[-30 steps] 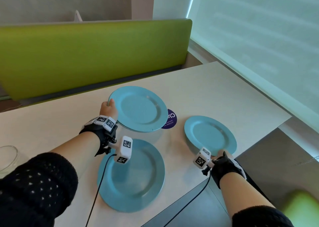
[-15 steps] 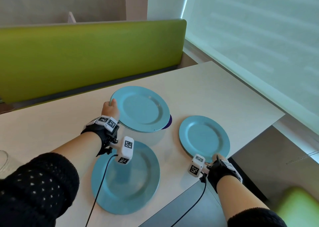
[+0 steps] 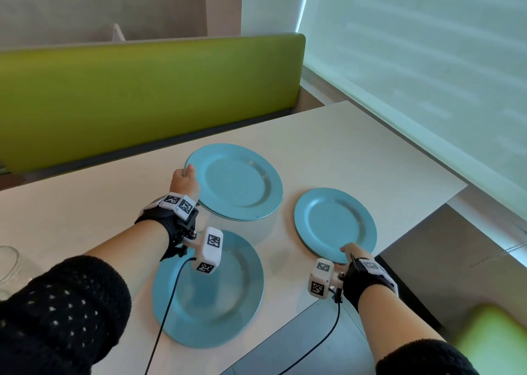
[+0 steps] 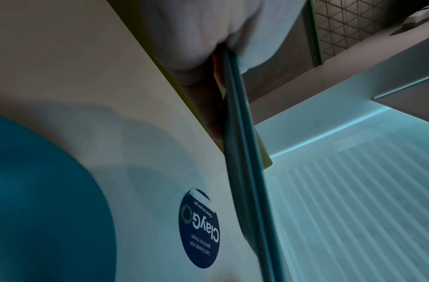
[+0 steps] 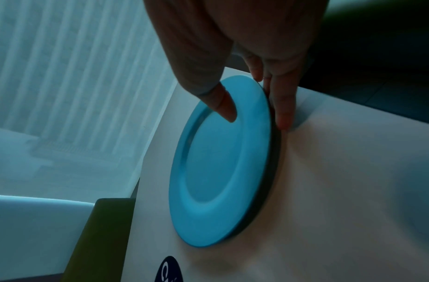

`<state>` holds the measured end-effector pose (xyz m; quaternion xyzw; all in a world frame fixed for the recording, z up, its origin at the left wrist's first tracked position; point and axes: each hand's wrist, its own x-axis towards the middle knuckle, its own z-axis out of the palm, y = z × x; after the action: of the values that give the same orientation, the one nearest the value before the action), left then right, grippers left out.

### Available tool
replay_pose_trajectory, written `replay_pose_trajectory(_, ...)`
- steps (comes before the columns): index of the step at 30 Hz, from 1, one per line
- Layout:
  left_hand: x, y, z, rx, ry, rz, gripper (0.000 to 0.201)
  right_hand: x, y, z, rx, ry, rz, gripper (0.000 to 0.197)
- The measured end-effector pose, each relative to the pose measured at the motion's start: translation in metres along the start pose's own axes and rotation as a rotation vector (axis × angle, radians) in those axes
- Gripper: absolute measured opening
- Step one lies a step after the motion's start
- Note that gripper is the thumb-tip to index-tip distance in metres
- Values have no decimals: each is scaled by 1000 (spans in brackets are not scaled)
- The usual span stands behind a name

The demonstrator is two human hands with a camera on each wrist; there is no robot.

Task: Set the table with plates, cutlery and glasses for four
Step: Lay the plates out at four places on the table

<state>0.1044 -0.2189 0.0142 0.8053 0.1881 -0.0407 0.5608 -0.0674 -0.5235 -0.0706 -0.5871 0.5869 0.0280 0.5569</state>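
Observation:
My left hand (image 3: 182, 182) grips the left rim of two stacked blue plates (image 3: 236, 182) and holds them level above the white table (image 3: 356, 146). The left wrist view shows both plate edges (image 4: 242, 152) side by side, pinched by my fingers (image 4: 199, 47). My right hand (image 3: 349, 253) pinches the near rim of a single blue plate (image 3: 333, 222) at the table's right end. In the right wrist view the thumb (image 5: 229, 112) lies on that plate (image 5: 218, 171) and the fingers reach under its edge. A third blue plate (image 3: 216, 297) lies flat by the front edge.
A round dark sticker (image 4: 199, 229) is on the table beneath the held stack. A clear glass (image 3: 7, 263) stands at the far left. A green bench back (image 3: 142, 89) runs behind the table, and a green stool (image 3: 496, 343) is at the lower right.
My left hand has carried the stack slightly right, so it now hides the sticker in the head view. The right hand stays on the near rim of its plate.

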Motion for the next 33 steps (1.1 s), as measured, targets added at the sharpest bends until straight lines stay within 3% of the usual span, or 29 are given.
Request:
replay_pose_trajectory(3, 0, -2, -4, -13, -9, 4, 48, 18, 0, 2, -117, 11, -3, 43)
replay_pose_trajectory(7, 2, -4, -12, -28, -28, 2, 48, -44, -23, 13, -239, 84, -60, 44)
replay_pose_trajectory(10, 4, -4, -21, -21, -50, -8, 49, -62, -38, 29, -278, 167, -82, 53)
replay_pose_trajectory(12, 5, -3, -29, -4, -64, -15, 51, -72, -48, 51, -285, 178, -172, 55)
replay_pose_trajectory(15, 8, -2, -43, -8, -77, -34, 55, -98, -62, 96, -223, -52, -375, 40)
replay_pose_trajectory(18, 11, -3, -61, -25, -90, -68, 59, -132, -70, 138, -49, -338, -406, 29)
replay_pose_trajectory(25, 30, -23, -107, -74, -57, -133, 50, -160, -67, 192, -55, -378, -452, 11)
replay_pose_trajectory(27, 39, -31, -116, -122, -30, -130, 50, -161, -66, 203, -25, -411, -420, 18)
replay_pose_trajectory(30, 65, -50, -125, -174, 36, -138, 53, -162, -66, 214, 39, -445, -364, 13)
replay_pose_trajectory(33, 61, -33, -148, -182, 170, -162, 47, -160, -74, 222, 152, -487, -277, 22)
